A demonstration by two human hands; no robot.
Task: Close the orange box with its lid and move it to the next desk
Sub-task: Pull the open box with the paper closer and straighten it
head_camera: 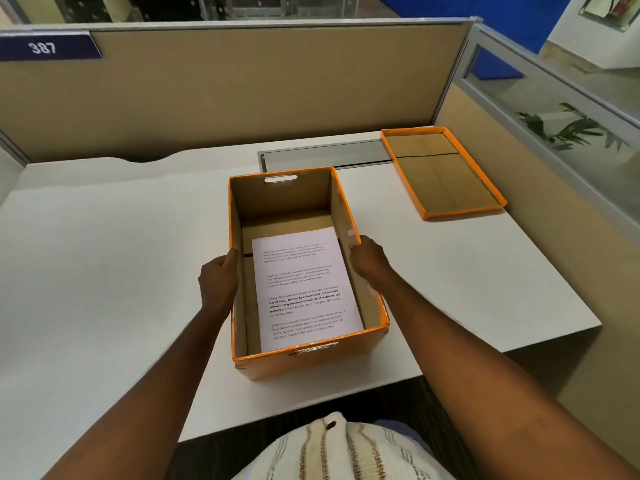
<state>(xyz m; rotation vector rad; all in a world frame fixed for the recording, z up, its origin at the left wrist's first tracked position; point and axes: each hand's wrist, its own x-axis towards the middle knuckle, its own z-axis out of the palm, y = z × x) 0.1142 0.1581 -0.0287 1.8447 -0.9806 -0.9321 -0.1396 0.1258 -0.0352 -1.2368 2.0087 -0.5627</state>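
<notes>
Orange open cardboard box (308, 358) at frame centre: left hand (219, 278) and right hand (369, 259) grasp its side walls, probably steadying it; shallow orange cardboard lid (446, 178) lies upper right.

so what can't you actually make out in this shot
All in the head view:
- Printed sheet in the orange box: text too small to read.
- Box floor under the sheet: covered by it.
- Left hand and right hand: fingers hidden by the box walls.
- Lid: lies inside-up, so its top face is hidden.
- Next desk: not identifiable.
</notes>
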